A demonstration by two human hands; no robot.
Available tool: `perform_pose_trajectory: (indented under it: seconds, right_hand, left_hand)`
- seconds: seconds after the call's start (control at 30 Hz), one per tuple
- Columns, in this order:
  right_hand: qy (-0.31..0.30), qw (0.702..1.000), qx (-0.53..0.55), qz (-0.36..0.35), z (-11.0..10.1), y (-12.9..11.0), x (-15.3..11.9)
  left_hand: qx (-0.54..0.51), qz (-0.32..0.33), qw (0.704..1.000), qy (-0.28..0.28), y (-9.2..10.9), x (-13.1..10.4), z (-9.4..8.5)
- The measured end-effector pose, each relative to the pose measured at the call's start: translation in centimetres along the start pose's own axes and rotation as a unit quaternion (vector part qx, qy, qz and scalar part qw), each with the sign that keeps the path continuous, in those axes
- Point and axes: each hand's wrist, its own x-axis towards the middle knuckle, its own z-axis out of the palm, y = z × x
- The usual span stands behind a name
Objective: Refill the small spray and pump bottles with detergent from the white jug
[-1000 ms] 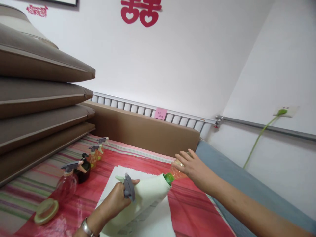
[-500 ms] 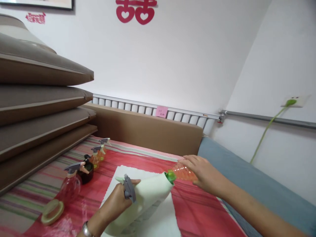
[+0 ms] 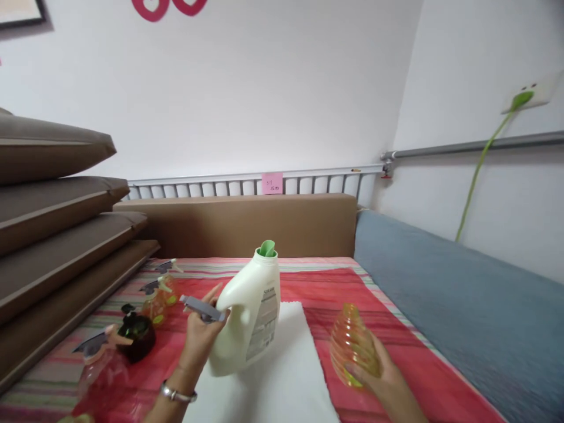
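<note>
My left hand [image 3: 199, 338], with a metal bracelet at the wrist, is closed on the handle of a pale green detergent jug [image 3: 255, 323]. Pinched in the same hand is a grey trigger spray head [image 3: 203, 309]. The jug leans slightly to the right over a white sheet [image 3: 286, 376]; whether its base touches the sheet I cannot tell. A green spout shows in its uncapped mouth. To the right, my right hand [image 3: 381, 379] grips a ribbed yellow-orange bottle [image 3: 349, 343] around its lower body. That bottle stands roughly upright, its neck bare.
Along the left are a clear pink spray bottle [image 3: 103, 376], a dark pump bottle [image 3: 137, 335] and two orange spray bottles [image 3: 154, 308]. Stacked brown cushions [image 3: 66, 235] rise behind them. A brown panel [image 3: 247, 226] lies across the back, a blue-grey padded surface [image 3: 432, 282] to the right.
The jug has gone from lying tilted toward the orange bottle to nearly upright. My right hand has drawn the bottle away from the jug's mouth, lowered it and turned it upright. The view has shifted.
</note>
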Motion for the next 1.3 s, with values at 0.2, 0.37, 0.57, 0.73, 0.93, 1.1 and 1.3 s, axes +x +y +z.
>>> perform_pose_trajectory:
  seconds: [0.2, 0.37, 0.57, 0.73, 0.93, 1.1, 1.3]
  right_hand:
    - [-0.073, 0.994, 0.071, 0.046, 2.9, 2.8, -0.8]
    - [-0.12, 0.989, 0.076, 0.052, 5.7, 3.5, -2.7]
    - [-0.189, 0.978, 0.027, 0.086, 6.8, 2.3, -4.7]
    - [-0.227, 0.97, -0.013, 0.088, 7.2, 0.8, -6.1]
    - [-0.272, 0.96, -0.038, 0.059, 8.1, -1.2, -7.5]
    - [-0.283, 0.958, -0.045, 0.024, 7.7, -1.4, -7.9]
    - [-0.277, 0.959, -0.053, 0.018, 7.5, -2.1, -8.1]
  left_hand:
    - [0.027, -0.003, 0.999, 0.017, -6.1, 2.0, 2.1]
    - [0.059, -0.01, 0.998, 0.038, -8.4, 0.7, 0.9]
    - [0.054, -0.046, 0.996, 0.062, -7.2, -0.1, 0.6]
    - [0.031, -0.022, 0.983, 0.18, -2.3, -2.5, 0.0]
    - [-0.207, -0.06, 0.975, 0.055, 4.7, -5.2, 3.8]
    - [-0.244, -0.067, 0.967, 0.026, 6.2, -5.8, 5.9]
    - [-0.26, -0.013, 0.965, 0.039, 8.1, -5.1, 5.2]
